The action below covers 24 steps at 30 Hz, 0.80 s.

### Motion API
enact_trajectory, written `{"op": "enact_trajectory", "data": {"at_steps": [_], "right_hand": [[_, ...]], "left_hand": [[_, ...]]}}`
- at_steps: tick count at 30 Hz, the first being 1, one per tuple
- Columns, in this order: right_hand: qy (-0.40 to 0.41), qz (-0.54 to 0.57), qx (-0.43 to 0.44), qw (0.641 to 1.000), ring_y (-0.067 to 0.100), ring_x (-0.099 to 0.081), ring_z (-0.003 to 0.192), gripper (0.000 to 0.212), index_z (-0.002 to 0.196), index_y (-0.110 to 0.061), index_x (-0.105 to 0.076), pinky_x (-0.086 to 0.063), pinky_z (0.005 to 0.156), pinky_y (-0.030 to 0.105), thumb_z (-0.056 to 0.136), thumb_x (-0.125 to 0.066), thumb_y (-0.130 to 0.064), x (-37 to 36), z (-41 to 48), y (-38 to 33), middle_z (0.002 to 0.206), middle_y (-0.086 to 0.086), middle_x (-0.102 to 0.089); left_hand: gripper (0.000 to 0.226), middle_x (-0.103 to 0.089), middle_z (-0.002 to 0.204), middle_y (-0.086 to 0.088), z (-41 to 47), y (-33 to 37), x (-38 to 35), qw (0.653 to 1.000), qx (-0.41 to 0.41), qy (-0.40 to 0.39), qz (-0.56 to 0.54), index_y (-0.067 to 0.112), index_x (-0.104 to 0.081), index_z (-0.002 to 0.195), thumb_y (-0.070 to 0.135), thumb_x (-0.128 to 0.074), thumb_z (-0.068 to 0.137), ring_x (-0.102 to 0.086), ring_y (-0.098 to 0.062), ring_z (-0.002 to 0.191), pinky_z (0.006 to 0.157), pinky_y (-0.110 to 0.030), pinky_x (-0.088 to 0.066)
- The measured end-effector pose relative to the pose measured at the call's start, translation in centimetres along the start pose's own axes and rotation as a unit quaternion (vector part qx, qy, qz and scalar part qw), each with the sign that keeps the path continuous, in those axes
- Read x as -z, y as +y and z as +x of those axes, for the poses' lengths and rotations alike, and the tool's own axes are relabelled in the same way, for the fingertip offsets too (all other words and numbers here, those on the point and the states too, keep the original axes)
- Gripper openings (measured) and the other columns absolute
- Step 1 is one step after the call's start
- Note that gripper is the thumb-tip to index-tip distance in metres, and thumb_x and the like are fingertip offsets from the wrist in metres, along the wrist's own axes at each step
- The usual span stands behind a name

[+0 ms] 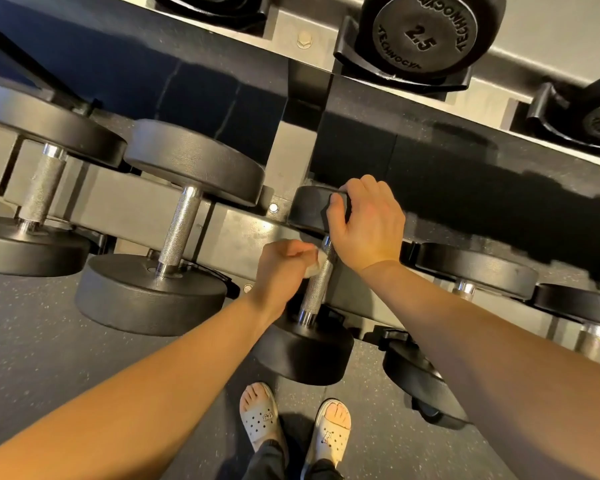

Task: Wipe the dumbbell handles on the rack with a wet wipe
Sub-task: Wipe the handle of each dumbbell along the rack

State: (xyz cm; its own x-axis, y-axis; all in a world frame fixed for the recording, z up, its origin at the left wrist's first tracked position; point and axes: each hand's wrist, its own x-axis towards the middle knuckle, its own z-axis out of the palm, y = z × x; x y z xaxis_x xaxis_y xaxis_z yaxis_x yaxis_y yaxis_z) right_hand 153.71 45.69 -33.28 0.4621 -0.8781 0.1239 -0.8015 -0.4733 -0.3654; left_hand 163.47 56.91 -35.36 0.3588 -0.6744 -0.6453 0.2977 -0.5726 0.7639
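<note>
- On the lower shelf of the rack (243, 233), dead centre, sits the dumbbell in play. Its knurled steel handle (317, 289) runs from the far head (309, 209) down to the near head (309, 355).
- The left hand (281, 265) reaches in from the left, fingers curled tight round a bunched white wet wipe (314, 266).
- That wipe is pressed right against the upper part of the handle, just below the far head.
- The right hand (368, 223) is planted on top of the far head, fingers and thumb hooked over its edge, gripping the weight itself.
- The lower half of the handle is bare, with a shiny collar showing where it meets the near head.
- Just to the left on the same shelf is a bigger dumbbell (181, 226), with neither hand on its handle. Another one (42, 192) sits beyond it at the frame's left edge.
- Off to the right there are more black dumbbells (471, 268), partly hidden behind the right forearm.
- Up on the top shelf, a round head stamped 2.5 (426, 32) rests in its black cradle.
- Down below lies dark speckled floor (49, 323), and a pair of pale perforated sandals (260, 415) stands with toes pointed at the rack.
</note>
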Motion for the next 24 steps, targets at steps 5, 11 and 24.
{"op": "enact_trajectory", "data": {"at_steps": [5, 11, 24], "right_hand": [[0.001, -0.005, -0.001, 1.0, 0.018, -0.052, 0.081, 0.038, 0.096, -0.015, -0.065, -0.049, 0.065, 0.039, 0.099, -0.038, -0.041, 0.0, 0.0, -0.1, 0.088, 0.001, -0.058], [-0.002, -0.006, -0.006, 1.0, 0.017, -0.053, 0.082, 0.038, 0.098, -0.015, -0.066, -0.05, 0.066, 0.037, 0.1, -0.038, -0.041, 0.0, 0.0, -0.2, 0.089, 0.0, -0.058], [0.003, -0.005, -0.006, 1.0, 0.017, -0.051, 0.081, 0.035, 0.095, -0.015, -0.064, -0.048, 0.065, 0.038, 0.099, -0.04, -0.04, 0.0, 0.1, -0.2, 0.089, 0.0, -0.057]], "left_hand": [[0.012, -0.067, 0.077, 0.018, -1.3, -0.8, 2.8, 0.939, -0.051, -0.055, 0.336, 0.017, -0.077, 0.085, 0.017, -0.071, 0.094, -0.067, 0.0, 0.079, 0.066, -0.009, -0.05], [0.008, -0.075, 0.082, 0.007, -1.6, -0.9, 3.4, 0.866, -0.026, -0.144, 0.479, 0.021, -0.08, 0.079, 0.025, -0.079, 0.086, -0.07, -0.012, 0.082, 0.079, -0.032, -0.06], [0.019, -0.078, 0.084, 0.003, 0.0, 0.2, -3.1, 0.991, 0.039, 0.067, -0.111, 0.022, -0.078, 0.09, 0.007, -0.069, 0.095, -0.072, -0.013, 0.087, 0.08, -0.025, -0.059]]}}
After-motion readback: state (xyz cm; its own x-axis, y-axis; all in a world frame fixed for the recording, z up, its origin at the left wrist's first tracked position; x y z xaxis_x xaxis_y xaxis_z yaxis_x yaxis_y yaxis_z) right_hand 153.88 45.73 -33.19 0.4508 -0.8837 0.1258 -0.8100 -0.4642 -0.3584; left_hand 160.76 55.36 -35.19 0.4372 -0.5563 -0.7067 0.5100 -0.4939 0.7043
